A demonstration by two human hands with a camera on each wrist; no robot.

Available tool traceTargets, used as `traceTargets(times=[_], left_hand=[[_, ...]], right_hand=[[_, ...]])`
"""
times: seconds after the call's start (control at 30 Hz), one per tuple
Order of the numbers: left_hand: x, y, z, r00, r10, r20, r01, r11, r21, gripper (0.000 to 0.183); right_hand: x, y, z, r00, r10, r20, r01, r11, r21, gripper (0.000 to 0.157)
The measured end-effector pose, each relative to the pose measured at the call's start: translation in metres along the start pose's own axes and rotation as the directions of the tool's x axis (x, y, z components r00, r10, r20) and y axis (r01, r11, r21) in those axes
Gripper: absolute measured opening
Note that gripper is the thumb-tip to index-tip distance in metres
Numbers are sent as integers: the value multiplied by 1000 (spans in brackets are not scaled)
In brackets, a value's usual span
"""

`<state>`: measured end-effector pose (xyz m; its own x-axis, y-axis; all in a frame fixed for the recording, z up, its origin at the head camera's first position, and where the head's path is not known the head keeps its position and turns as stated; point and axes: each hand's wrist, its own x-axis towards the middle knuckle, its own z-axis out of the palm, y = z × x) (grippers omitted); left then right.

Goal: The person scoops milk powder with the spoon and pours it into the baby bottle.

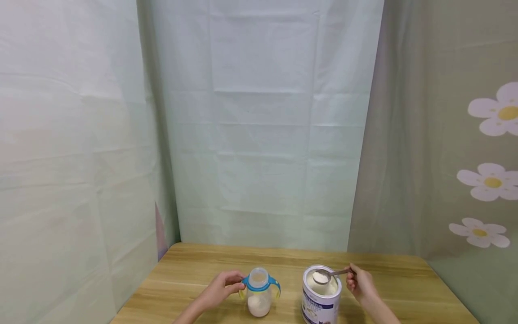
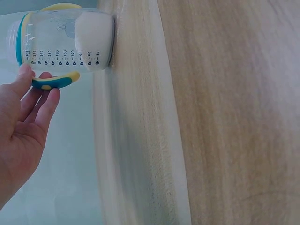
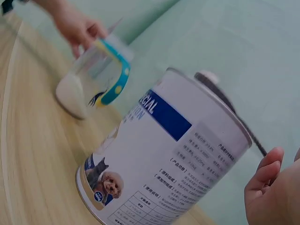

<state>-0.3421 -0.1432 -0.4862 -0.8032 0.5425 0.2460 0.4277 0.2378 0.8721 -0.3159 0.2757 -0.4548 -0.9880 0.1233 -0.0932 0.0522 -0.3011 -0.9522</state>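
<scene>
A clear baby bottle (image 1: 259,297) with a blue collar and two blue-and-yellow handles stands upright on the table, white powder in its lower part and its top uncovered. My left hand (image 1: 223,288) pinches the bottle's left handle (image 2: 56,82) between thumb and fingers. To the right stands an open milk powder tin (image 1: 319,306), white with a dark blue band; a cat and a dog are printed on its side in the right wrist view. My right hand (image 1: 360,283) grips the handle of a metal spoon (image 1: 323,276), whose bowl, heaped with white powder, is over the tin's mouth.
The wood-grain table (image 1: 210,261) carries both containers near its front. Pale green curtains (image 1: 267,180) hang behind and on both sides, with white flowers (image 1: 491,182) printed on the right one.
</scene>
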Motion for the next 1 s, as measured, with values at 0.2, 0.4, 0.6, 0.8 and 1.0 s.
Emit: traceTargets(times=[0.2,0.4,0.6,0.8,1.0], left_hand=[[0,1,-1,1000,10,5,-10,1000,-2,24],[0,-1,-2,999,36,22,-37,998,47,24],[1,-2,-2,1000,4,13,-5,997,71,23],[1,-2,-1,1000,18,17,-18,999,49,24],[0,0,2,999,40,13,-41,998,57,24]], right_hand=[[0,2,0,1000,-3,-8,3,1000,-30,39],[-4,-2,3,1000,1,6,-1,1000,18,39],[-8,-12,9,999,-14,36,10,995,96,40],[-14,-17,13,999,-5,35,0,990,144,41],[-17,-21,19,999,-23,33,19,994,110,41]])
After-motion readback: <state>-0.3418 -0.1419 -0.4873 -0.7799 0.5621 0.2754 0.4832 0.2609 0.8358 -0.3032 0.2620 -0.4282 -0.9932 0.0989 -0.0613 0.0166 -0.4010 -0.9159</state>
